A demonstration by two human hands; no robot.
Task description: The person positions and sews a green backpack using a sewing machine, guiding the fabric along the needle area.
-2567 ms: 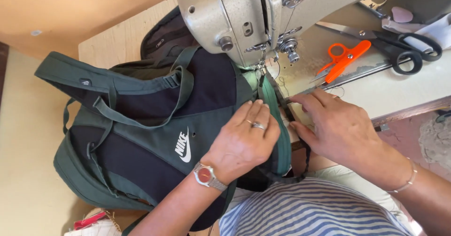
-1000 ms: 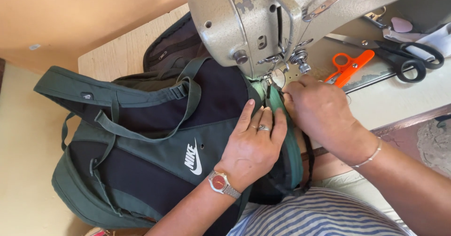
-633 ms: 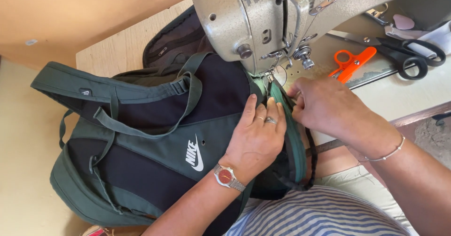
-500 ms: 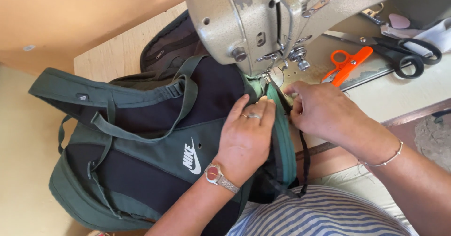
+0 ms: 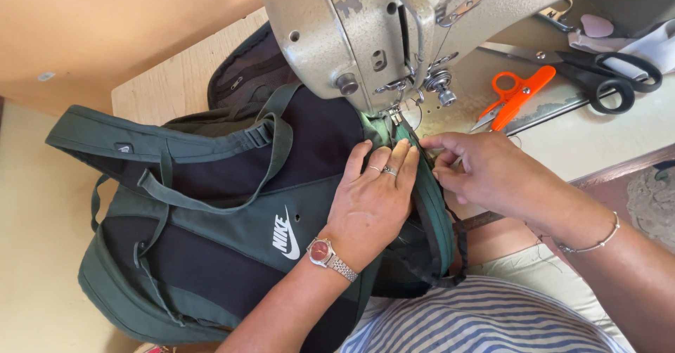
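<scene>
A dark green and black backpack (image 5: 211,219) lies across the sewing table, its edge under the needle of a grey industrial sewing machine (image 5: 365,36). My left hand (image 5: 369,202), with rings and a wristwatch, presses flat on the backpack just in front of the needle. Fingers of my right hand (image 5: 485,174) pinch the green seam edge (image 5: 429,191) right beside the presser foot (image 5: 395,117). The backpack's shoulder straps (image 5: 162,142) trail off to the left.
Orange-handled thread snips (image 5: 517,96) and large black scissors (image 5: 598,72) lie on the table right of the machine. The wooden table edge (image 5: 183,79) runs behind the backpack. My striped shirt (image 5: 485,318) fills the bottom.
Both hands have stayed at the needle; my left hand slid slightly along the backpack, and my right hand keeps its pinch on the green edge. The view shifted a little.
</scene>
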